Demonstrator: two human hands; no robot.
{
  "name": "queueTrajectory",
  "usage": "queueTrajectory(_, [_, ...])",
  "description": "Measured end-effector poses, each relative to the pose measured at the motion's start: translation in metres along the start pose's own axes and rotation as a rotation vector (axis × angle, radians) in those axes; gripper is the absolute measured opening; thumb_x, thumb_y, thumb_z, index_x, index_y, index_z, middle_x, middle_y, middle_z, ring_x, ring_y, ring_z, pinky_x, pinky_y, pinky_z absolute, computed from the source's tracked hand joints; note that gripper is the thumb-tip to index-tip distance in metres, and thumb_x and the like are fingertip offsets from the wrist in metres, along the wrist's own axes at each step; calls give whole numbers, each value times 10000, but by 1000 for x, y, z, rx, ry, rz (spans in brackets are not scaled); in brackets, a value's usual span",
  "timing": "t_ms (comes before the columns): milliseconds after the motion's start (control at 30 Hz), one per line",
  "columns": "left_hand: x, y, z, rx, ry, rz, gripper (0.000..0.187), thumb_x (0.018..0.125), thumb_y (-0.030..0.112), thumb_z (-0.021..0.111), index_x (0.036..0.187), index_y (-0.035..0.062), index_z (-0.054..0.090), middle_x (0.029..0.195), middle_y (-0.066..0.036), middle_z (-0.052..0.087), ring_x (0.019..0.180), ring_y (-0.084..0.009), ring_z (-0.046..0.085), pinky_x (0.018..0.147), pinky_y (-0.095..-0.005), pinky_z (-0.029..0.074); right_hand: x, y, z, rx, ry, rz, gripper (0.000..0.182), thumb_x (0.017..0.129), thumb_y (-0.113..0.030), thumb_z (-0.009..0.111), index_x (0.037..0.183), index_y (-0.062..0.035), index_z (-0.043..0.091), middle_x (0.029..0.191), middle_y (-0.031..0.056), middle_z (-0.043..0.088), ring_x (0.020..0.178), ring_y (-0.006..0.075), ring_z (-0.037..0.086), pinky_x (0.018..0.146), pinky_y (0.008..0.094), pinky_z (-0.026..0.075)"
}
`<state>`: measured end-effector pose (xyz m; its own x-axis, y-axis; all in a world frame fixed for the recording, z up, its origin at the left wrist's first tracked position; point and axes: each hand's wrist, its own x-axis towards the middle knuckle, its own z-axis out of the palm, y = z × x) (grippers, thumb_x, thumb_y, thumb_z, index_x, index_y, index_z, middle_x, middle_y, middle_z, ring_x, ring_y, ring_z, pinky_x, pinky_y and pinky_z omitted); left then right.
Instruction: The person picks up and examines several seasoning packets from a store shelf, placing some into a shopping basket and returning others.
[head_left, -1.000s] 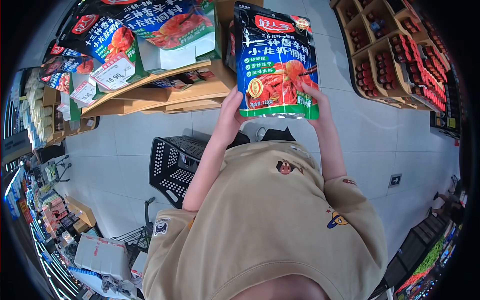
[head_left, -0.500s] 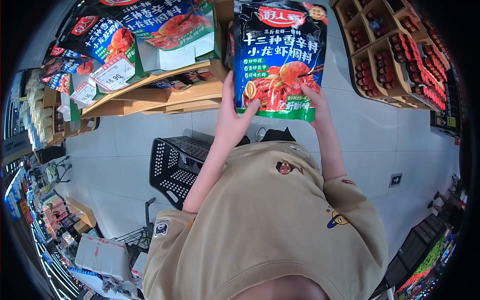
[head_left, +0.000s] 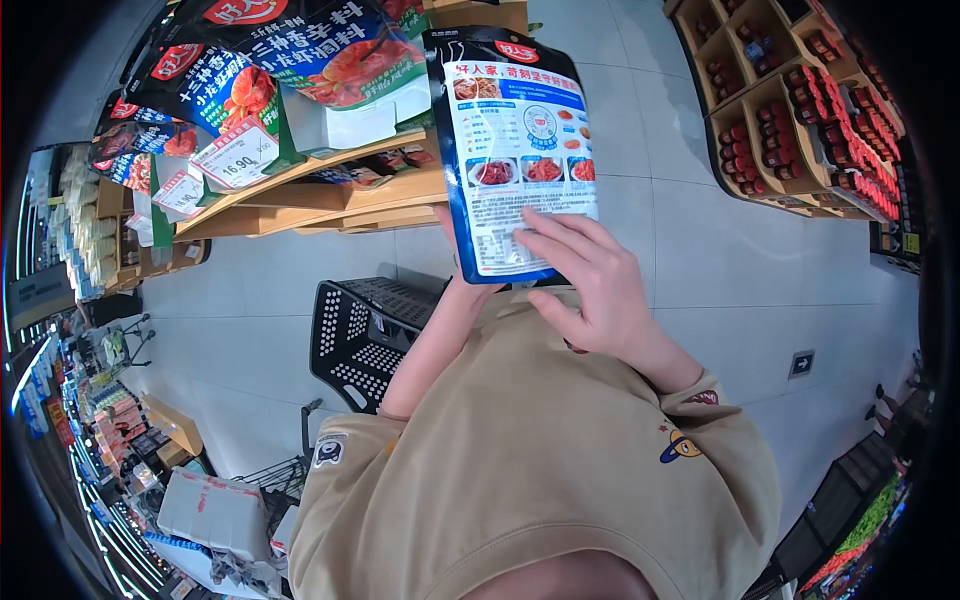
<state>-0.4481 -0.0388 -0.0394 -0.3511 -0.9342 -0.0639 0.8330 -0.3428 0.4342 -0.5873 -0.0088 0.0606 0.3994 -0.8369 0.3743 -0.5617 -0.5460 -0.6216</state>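
Note:
A crayfish seasoning pouch (head_left: 525, 150) is held up in front of me, its white printed back facing me. My left hand (head_left: 462, 284) grips it at the lower left edge; most of its fingers are hidden behind the pouch. Over the lower right part lies my right hand (head_left: 598, 280), its fingers stretched out and the fingertips at the printed surface, the thumb apart. More pouches of the same kind (head_left: 350, 60) stand in cartons on the wooden shelf to the upper left, above a price tag (head_left: 236, 153) reading 16.90.
A black perforated shopping basket (head_left: 352, 325) is below my left forearm. Wooden shelving (head_left: 745, 120) with red-lidded jars stands at the upper right. Behind on the left is a cart with a white foam box (head_left: 212, 512). Grey floor tiles (head_left: 720, 250) run between the shelves.
The pouch has turned from its front to its back and come lower and nearer to me. My right hand has left its right edge and now rests fingertips on its lower part.

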Motion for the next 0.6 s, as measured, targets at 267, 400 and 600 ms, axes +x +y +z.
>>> queueTrajectory(267, [-5, 0, -13, -675, -298, 64, 851, 685, 708, 294, 1288, 115, 195, 1285, -86, 283, 1127, -273, 337, 919, -427, 297, -1, 38, -4, 288, 472, 248, 352, 719, -61, 527, 1066, -38, 468, 1080, 82, 500, 949, 212, 490, 810, 328, 374])
queueTrajectory(400, [-8, 1, -10, -640, -210, 81, 819, 703, 688, 298, 1282, 114, 216, 1273, -83, 303, 1111, -263, 356, 902, -417, 321, -1, 68, 11, 803, 443, 584, 375, 783, -151, 510, 1121, -26, 405, 1112, 99, 466, 960, 166, 485, 793, 280, 388])
queueTrajectory(600, [-7, -4, -21, -640, -192, 9, 845, 692, 704, 275, 1284, 104, 202, 1274, -93, 299, 1113, -275, 356, 905, -424, 319, -5, 73, 10, 1361, 218, 698, 316, 821, -169, 462, 1077, 13, 423, 1010, 104, 530, 896, 135, 526, 756, 261, 418])
